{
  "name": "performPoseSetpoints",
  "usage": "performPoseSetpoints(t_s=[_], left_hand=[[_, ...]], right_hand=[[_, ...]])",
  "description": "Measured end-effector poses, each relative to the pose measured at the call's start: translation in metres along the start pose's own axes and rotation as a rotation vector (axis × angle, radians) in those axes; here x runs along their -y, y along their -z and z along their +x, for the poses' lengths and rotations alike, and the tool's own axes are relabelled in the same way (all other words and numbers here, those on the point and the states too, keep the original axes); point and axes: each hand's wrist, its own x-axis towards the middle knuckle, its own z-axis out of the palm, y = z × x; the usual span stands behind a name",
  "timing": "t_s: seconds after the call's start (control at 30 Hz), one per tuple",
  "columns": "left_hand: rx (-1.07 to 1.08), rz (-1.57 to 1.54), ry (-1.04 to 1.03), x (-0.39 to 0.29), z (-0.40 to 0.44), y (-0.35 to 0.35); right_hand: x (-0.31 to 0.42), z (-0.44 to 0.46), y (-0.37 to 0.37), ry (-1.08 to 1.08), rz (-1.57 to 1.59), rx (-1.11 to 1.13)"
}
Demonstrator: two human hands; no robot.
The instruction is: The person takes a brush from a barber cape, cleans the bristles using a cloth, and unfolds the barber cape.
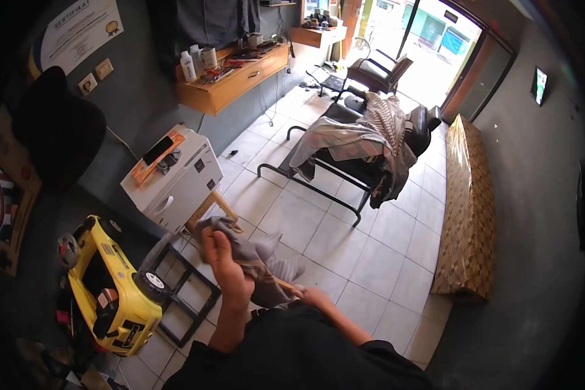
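A grey-brown cloth [266, 294] with a striped part hangs bunched in front of my body. My left hand [231, 266] is closed on its upper left side, the fingers partly hidden by the folds. Lower and to the right, my right hand [313, 298] is pinched at the end of a narrow tan strip that runs along the cloth. I cannot make out whether that strip is a hem or a separate piece. Some of the cloth is blurred.
Ahead stands a black barber chair [344, 170] with striped cloth [380, 130] draped over it. At left are a white cabinet [192, 170], a yellow toy car [125, 296] and a dark frame [187, 311]. A woven-pattern bench [465, 221] lines the right wall; a wooden shelf [257, 76] holds bottles.
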Motion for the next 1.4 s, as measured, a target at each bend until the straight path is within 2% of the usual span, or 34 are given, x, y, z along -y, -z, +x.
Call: performPoseSetpoints(t_s=[0.07,0.13,0.23,0.27,0.3,0.33,0.4,0.5,0.57,0.6,0.63,0.73,0.77,0.8,0.87,0.9,0.93,1.0,1.1,1.13,1.17,1.2,1.23,1.3,1.37,1.4], left_hand=[[-0.052,-0.043,-0.073,-0.004,0.003,0.009],[-0.136,-0.067,-0.092,-0.011,0.005,0.009],[-0.2,-0.033,-0.084,-0.011,0.005,0.006],[-0.196,0.003,-0.076,-0.008,0.004,0.003],[-0.192,0.04,-0.07,-0.005,0.003,0.001],[-0.187,0.078,-0.065,-0.003,0.002,-0.002],[-0.124,0.197,-0.042,-0.001,0.0,-0.005],[-0.044,0.223,0.003,0.009,-0.002,-0.006],[0.024,0.228,0.0,0.017,-0.003,-0.003],[0.034,0.259,-0.036,0.018,-0.005,-0.003],[0.021,0.316,-0.098,0.019,-0.005,-0.002],[-0.034,0.427,-0.272,0.025,0.007,0.009],[-0.032,0.292,-0.134,0.005,0.003,0.0],[-0.053,0.242,-0.128,0.002,0.006,0.002],[-0.078,0.162,-0.137,-0.004,0.011,0.008],[-0.088,0.173,-0.188,-0.006,0.014,0.01],[-0.11,0.164,-0.239,-0.011,0.015,0.004],[-0.093,0.179,-0.285,-0.017,0.015,0.0],[0.041,0.25,-0.247,-0.018,0.016,0.002],[0.06,0.316,-0.219,-0.014,0.017,0.005],[0.112,0.394,-0.183,-0.008,0.017,0.009],[0.164,0.474,-0.146,-0.001,0.018,0.015],[0.218,0.554,-0.108,0.003,0.018,0.018],[0.223,0.546,-0.086,-0.002,0.012,-0.001],[0.245,0.512,-0.033,-0.008,0.006,-0.014],[0.25,0.499,0.008,-0.001,0.008,-0.012]], right_hand=[[-0.088,0.024,-0.053,-0.172,-0.167,0.162],[-0.106,0.005,-0.049,-0.199,-0.216,0.066],[-0.12,0.021,-0.053,-0.274,-0.006,-0.087],[-0.125,0.039,-0.047,-0.21,0.104,0.0],[-0.108,0.041,-0.026,-0.269,0.374,0.07],[-0.058,0.018,0.013,-0.243,0.643,0.022],[-0.001,0.004,0.061,-0.052,0.923,0.108],[0.06,-0.026,0.108,0.252,1.348,0.51],[0.091,-0.049,0.114,0.433,1.388,0.598],[0.099,-0.052,0.112,0.5,1.327,0.637],[0.103,-0.052,0.105,0.446,1.335,0.636],[0.072,-0.015,0.056,0.452,0.665,0.289],[0.059,-0.007,0.044,0.473,0.386,0.166],[0.033,0.011,0.016,0.329,0.11,0.171],[-0.012,0.023,-0.019,0.047,-0.043,0.108],[-0.032,0.021,-0.025,-0.042,-0.085,0.152],[-0.049,0.023,-0.026,-0.125,-0.128,0.189],[-0.068,0.021,-0.022,-0.129,-0.181,0.166],[-0.077,0.03,-0.005,-0.108,-0.072,0.096],[-0.054,0.021,0.022,-0.086,0.057,0.081],[-0.027,0.008,0.049,-0.041,0.195,-0.037],[0.001,-0.009,0.077,-0.081,0.455,-0.037],[0.028,-0.023,0.097,-0.017,0.659,-0.089],[0.051,-0.034,0.118,0.217,1.112,0.146],[0.083,-0.057,0.136,0.406,1.301,0.261],[0.083,-0.057,0.131,0.425,1.333,0.36]])
